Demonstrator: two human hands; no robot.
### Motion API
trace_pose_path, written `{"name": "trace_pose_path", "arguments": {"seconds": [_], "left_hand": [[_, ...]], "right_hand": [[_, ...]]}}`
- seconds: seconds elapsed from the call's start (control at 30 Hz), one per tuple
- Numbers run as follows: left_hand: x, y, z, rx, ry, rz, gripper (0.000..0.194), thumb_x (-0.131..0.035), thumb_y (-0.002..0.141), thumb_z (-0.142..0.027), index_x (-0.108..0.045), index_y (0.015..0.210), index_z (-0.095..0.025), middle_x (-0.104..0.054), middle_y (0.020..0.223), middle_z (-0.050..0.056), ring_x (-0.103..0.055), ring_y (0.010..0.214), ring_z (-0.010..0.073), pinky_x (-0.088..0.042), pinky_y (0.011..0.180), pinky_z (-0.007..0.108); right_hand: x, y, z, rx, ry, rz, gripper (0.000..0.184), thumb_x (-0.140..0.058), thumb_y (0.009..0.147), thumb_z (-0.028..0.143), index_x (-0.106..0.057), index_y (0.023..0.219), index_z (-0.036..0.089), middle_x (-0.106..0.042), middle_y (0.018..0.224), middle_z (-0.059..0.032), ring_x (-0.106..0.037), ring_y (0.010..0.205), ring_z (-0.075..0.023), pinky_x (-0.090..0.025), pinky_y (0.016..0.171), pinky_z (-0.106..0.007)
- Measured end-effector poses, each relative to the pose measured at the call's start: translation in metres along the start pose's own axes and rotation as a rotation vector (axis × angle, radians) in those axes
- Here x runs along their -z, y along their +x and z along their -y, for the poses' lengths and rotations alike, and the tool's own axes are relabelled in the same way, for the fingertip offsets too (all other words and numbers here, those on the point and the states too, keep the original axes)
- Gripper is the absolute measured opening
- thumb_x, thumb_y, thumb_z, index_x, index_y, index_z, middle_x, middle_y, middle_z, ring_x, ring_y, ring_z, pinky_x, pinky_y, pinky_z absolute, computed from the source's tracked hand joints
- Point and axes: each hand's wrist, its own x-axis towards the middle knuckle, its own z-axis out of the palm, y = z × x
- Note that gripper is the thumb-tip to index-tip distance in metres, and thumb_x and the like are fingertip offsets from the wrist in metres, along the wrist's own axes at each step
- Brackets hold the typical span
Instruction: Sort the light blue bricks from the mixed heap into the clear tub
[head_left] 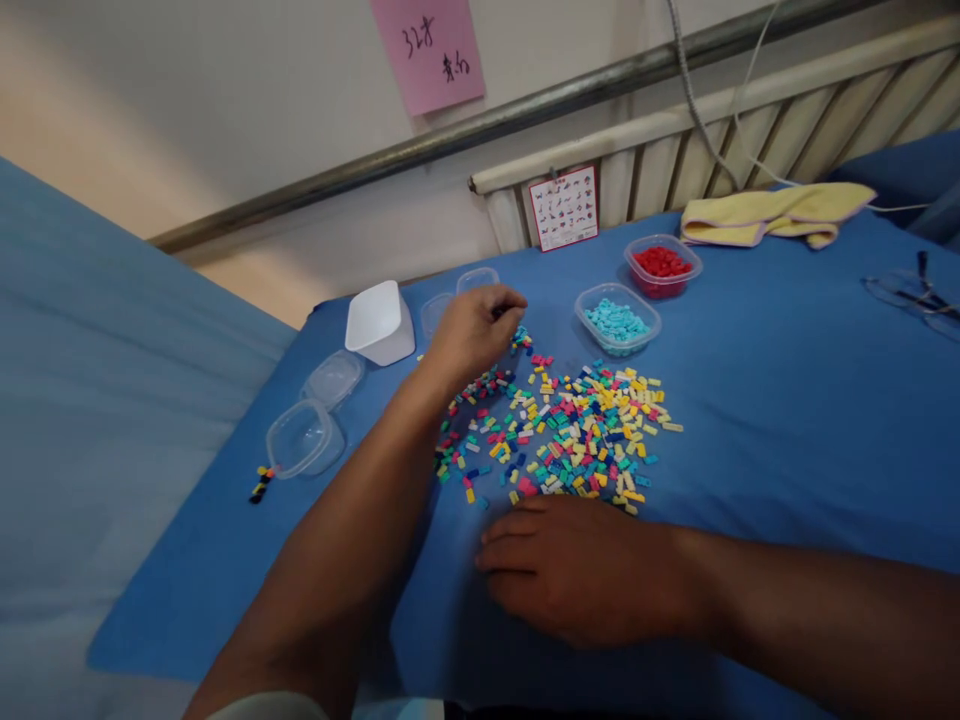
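Observation:
A loose pile of small multicoloured toy building bricks (581, 430) is spread over the blue cloth. My left hand (476, 325) reaches over the far left edge of this pile. Its fingers are curled towards the thumb, and what they hold, if anything, is hidden. Along the pile's near edge my right hand (574, 565) lies palm down, its fingers stretched out to the left on the cloth. Beyond the pile stand a clear tub of light-blue bricks (616, 322) and a clear tub of red bricks (663, 265).
At the left are a white container (380, 322), a clear tub (304, 440), a clear lid (334, 380) and a few joined bricks (262, 484). A printed card (564, 208) leans on the radiator (645, 175). A yellow cloth (772, 213) and glasses (919, 295) lie at right.

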Motion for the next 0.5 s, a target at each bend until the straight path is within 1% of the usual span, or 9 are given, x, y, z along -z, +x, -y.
{"name": "trace_pose_path", "arguments": {"seconds": [0.13, 0.2, 0.23, 0.3, 0.37, 0.43, 0.5], "left_hand": [[0.034, -0.037, 0.038, 0.177, 0.089, -0.050, 0.027, -0.066, 0.098, -0.032, -0.082, 0.114, -0.018, -0.081, 0.106, 0.006, -0.074, 0.094, 0.0225, -0.057, 0.090, 0.036], [0.043, -0.057, 0.056, 0.227, 0.144, -0.058, 0.033, -0.061, 0.101, -0.038, -0.081, 0.119, -0.019, -0.081, 0.110, 0.007, -0.075, 0.099, 0.0248, -0.058, 0.093, 0.038], [0.045, -0.067, 0.066, 0.237, 0.178, -0.049, 0.038, -0.058, 0.102, -0.041, -0.080, 0.123, -0.018, -0.080, 0.116, 0.009, -0.075, 0.106, 0.0262, -0.058, 0.098, 0.039], [0.043, -0.084, 0.083, 0.221, 0.242, -0.014, 0.050, -0.051, 0.106, -0.046, -0.075, 0.137, -0.014, -0.075, 0.136, 0.014, -0.070, 0.127, 0.0290, -0.053, 0.115, 0.041], [0.036, -0.097, 0.099, 0.206, 0.294, 0.055, 0.063, -0.042, 0.109, -0.049, -0.066, 0.150, -0.006, -0.063, 0.155, 0.021, -0.056, 0.149, 0.0316, -0.040, 0.130, 0.043], [0.029, -0.103, 0.110, 0.221, 0.335, 0.141, 0.073, -0.034, 0.112, -0.052, -0.056, 0.159, -0.001, -0.048, 0.168, 0.025, -0.041, 0.162, 0.0340, -0.028, 0.137, 0.046], [0.022, -0.102, 0.116, 0.242, 0.351, 0.187, 0.079, -0.029, 0.113, -0.057, -0.047, 0.166, -0.001, -0.036, 0.175, 0.025, -0.029, 0.168, 0.0348, -0.019, 0.139, 0.048]], "right_hand": [[-0.003, -0.002, 0.000, -0.020, 0.037, -0.023, 0.022, -0.058, 0.109, 0.025, -0.078, 0.118, 0.021, -0.077, 0.136, -0.0082, -0.066, 0.127, -0.0227, -0.052, 0.106, -0.042], [-0.004, -0.002, 0.001, -0.018, 0.034, -0.017, 0.024, -0.058, 0.110, 0.026, -0.078, 0.122, 0.021, -0.077, 0.138, -0.0088, -0.066, 0.129, -0.0229, -0.052, 0.108, -0.042], [-0.004, -0.002, 0.001, -0.013, 0.029, -0.010, 0.025, -0.057, 0.110, 0.026, -0.078, 0.123, 0.020, -0.077, 0.138, -0.0091, -0.066, 0.130, -0.0231, -0.052, 0.108, -0.042], [-0.004, -0.002, 0.002, -0.007, 0.014, 0.008, 0.027, -0.056, 0.111, 0.026, -0.077, 0.125, 0.019, -0.077, 0.140, -0.0091, -0.066, 0.132, -0.0236, -0.053, 0.108, -0.041], [-0.004, -0.002, 0.003, -0.007, 0.003, 0.021, 0.028, -0.055, 0.112, 0.026, -0.077, 0.126, 0.018, -0.077, 0.141, -0.0082, -0.066, 0.132, -0.0241, -0.054, 0.107, -0.041], [-0.005, -0.002, 0.004, -0.013, -0.003, 0.016, 0.028, -0.054, 0.112, 0.026, -0.077, 0.127, 0.018, -0.076, 0.142, -0.0068, -0.066, 0.132, -0.0245, -0.054, 0.109, -0.042], [-0.007, -0.003, 0.005, -0.020, -0.004, -0.003, 0.028, -0.054, 0.113, 0.026, -0.077, 0.127, 0.019, -0.076, 0.143, -0.0055, -0.066, 0.133, -0.0245, -0.053, 0.111, -0.043]]}}
